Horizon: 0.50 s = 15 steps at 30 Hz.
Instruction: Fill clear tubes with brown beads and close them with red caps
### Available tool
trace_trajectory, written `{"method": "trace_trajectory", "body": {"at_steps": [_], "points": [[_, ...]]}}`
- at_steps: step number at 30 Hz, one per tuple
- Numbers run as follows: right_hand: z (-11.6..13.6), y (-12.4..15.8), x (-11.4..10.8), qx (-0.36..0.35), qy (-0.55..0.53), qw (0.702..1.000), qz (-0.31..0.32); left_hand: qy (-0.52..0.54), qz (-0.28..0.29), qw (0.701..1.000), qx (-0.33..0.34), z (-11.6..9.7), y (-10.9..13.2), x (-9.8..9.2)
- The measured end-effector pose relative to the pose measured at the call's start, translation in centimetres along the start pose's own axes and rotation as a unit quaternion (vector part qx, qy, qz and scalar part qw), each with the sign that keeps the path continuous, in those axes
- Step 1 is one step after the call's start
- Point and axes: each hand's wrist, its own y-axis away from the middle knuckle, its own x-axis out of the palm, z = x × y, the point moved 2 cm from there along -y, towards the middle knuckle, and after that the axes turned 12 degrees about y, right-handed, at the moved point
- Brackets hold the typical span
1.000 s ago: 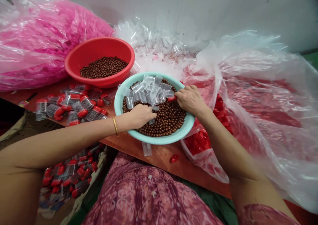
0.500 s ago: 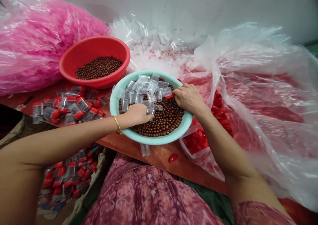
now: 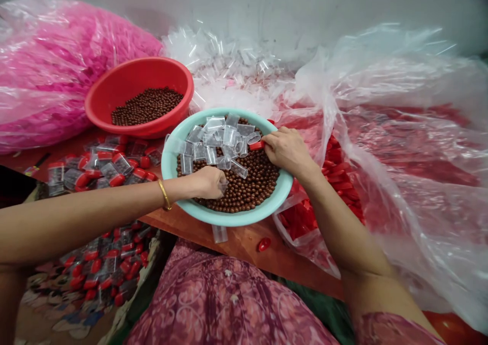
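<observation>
Red tabletop (image 3: pixel 244 242), left hand (image 3: pixel 209 182) curled around clear container (image 3: pixel 223 184), right hand (image 3: pixel 286 150) pinching red cap (image 3: pixel 256 145)

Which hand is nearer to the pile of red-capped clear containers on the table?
Left. The left hand is over the beads in the teal basin, right of the pile; the right hand is farther right, at the basin's opposite side.

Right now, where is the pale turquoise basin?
In the head view, the pale turquoise basin sits near the centre, right of the red basin and nearer the camera, with the left hand inside and the right hand at its right rim.
</observation>
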Motion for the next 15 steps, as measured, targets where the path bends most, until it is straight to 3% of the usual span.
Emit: {"method": "trace_trajectory", "body": {"at_steps": [4, 6, 11, 15], "points": [[-0.1, 0.0, 0.1, 0.005, -0.019, 1.0, -0.004, 0.148, -0.034, 0.988, -0.032, 1.3, -0.3, 0.6], [-0.2, 0.0, 0.2, 0.007, -0.024, 1.0, -0.005, 0.151, -0.028, 0.988, -0.03, 1.7, -0.5, 0.8], [-0.2, 0.0, 0.3, 0.012, -0.03, 0.999, -0.022, 0.003, -0.041, 0.998, 0.047, 0.9, -0.7, 1.5], [-0.3, 0.2, 0.5, 0.01, -0.039, 0.998, -0.054, -0.144, -0.061, 0.981, 0.115, -0.5, -0.1, 1.7]]}}
